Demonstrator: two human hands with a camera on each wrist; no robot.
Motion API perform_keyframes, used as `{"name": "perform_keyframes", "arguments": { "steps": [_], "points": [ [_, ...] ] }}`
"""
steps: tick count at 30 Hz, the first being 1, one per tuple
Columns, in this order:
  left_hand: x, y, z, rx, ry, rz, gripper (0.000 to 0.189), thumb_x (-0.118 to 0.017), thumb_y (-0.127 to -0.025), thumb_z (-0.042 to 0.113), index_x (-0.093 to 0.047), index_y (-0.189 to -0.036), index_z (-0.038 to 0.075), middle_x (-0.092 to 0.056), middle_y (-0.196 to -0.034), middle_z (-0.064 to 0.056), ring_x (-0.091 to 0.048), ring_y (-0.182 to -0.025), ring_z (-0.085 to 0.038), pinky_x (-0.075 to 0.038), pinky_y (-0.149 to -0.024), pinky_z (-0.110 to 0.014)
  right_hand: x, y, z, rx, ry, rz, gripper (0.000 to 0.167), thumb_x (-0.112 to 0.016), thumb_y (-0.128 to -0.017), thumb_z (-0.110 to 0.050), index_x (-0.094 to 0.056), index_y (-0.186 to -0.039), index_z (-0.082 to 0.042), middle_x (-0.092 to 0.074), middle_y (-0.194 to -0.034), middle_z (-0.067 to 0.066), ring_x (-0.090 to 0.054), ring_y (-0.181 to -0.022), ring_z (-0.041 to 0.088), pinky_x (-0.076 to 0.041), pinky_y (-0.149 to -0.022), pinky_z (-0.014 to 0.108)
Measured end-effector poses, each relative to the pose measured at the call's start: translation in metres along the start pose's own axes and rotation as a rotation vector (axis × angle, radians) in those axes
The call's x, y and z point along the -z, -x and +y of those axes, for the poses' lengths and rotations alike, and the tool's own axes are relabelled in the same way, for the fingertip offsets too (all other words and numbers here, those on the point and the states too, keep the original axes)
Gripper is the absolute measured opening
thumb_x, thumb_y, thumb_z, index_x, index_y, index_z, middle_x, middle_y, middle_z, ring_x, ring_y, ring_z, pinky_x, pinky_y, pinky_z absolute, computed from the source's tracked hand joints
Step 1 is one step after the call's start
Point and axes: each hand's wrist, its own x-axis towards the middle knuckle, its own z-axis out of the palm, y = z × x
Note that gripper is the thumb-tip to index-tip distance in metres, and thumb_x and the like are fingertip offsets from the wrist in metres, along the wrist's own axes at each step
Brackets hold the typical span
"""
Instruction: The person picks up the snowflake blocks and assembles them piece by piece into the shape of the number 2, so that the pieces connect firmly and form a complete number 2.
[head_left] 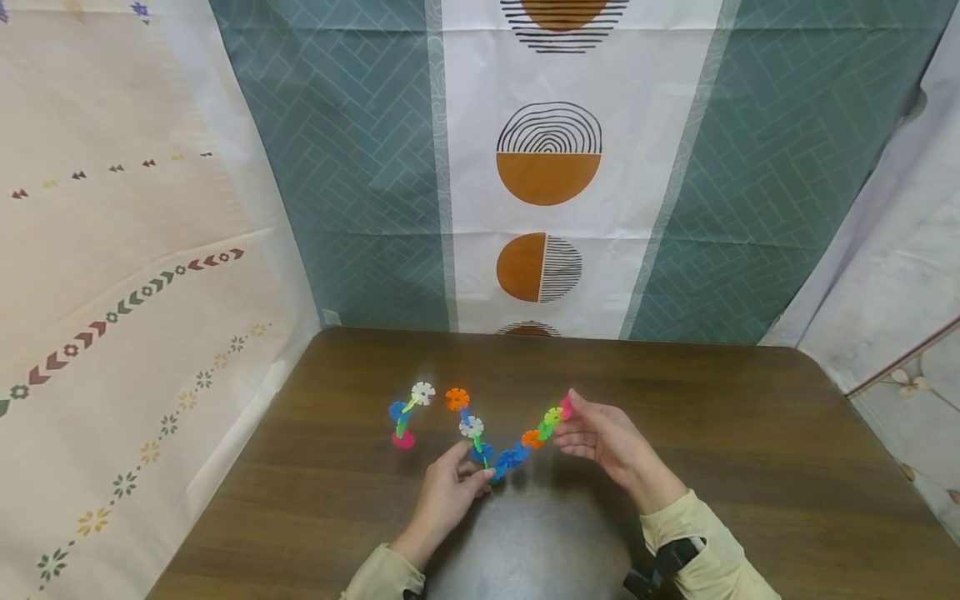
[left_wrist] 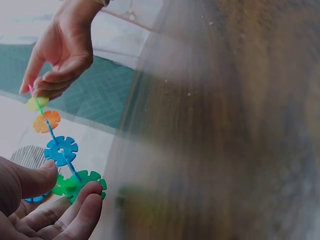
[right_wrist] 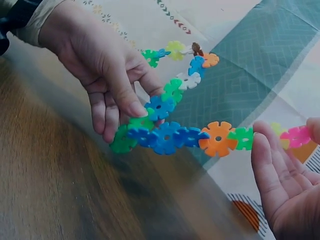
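Observation:
A chain of interlocking plastic snowflake discs (head_left: 510, 458) hangs between both hands in a V shape. My left hand (head_left: 446, 492) pinches a green disc (right_wrist: 122, 140) at the bend, between thumb and fingers. The right hand (head_left: 611, 442) holds the pink disc (right_wrist: 295, 136) at one end, beside a yellow-green disc (head_left: 553, 416). Between the hands run blue, orange and green discs. Past the left hand the chain goes on through a white disc (head_left: 472, 427), an orange disc (head_left: 457, 399) and a brown disc (right_wrist: 197, 49), and curves round to another pink disc (head_left: 403, 440).
Below the hands is a brown wooden table (head_left: 337, 517). A green and white patterned cloth (head_left: 367, 167) hangs behind its back edge. Pale printed cloths cover the left side (head_left: 142, 333) and the right side (head_left: 900, 275). A dark strap (head_left: 667, 562) sits on the right wrist.

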Motion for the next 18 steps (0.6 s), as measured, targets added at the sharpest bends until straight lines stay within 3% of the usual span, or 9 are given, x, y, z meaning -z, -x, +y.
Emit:
{"name": "perform_keyframes", "arguments": {
  "steps": [9,13,18],
  "points": [
    [0.003,0.000,0.000,-0.014,0.009,-0.020,0.019,-0.070,-0.089,0.006,-0.057,-0.100,-0.001,-0.072,-0.080,-0.010,-0.069,-0.067,-0.024,-0.056,-0.061,-0.025,0.000,0.005,0.000,0.024,0.070,0.078,0.035,-0.056,-0.099,-0.036,-0.061,-0.097,-0.001,-0.068,-0.078,0.008,-0.062,-0.059,0.017,-0.057,-0.064,0.029],
    [0.004,-0.001,0.001,-0.014,-0.003,-0.027,0.025,-0.071,-0.089,0.006,-0.059,-0.110,-0.001,-0.072,-0.081,-0.009,-0.069,-0.066,-0.022,-0.056,-0.060,-0.024,0.001,0.007,0.001,0.069,0.125,0.128,0.037,-0.059,-0.098,-0.032,-0.057,-0.111,0.002,-0.066,-0.085,0.013,-0.058,-0.057,0.016,-0.055,-0.060,0.027],
    [0.006,-0.001,0.003,-0.018,-0.062,-0.039,0.031,-0.072,-0.088,0.007,-0.061,-0.116,0.001,-0.073,-0.079,-0.006,-0.067,-0.063,-0.018,-0.055,-0.058,-0.023,0.005,0.011,0.005,0.114,0.227,0.153,0.045,-0.062,-0.097,-0.030,-0.053,-0.128,0.001,-0.064,-0.100,0.019,-0.059,-0.063,0.019,-0.057,-0.064,0.029]
  ]
}}
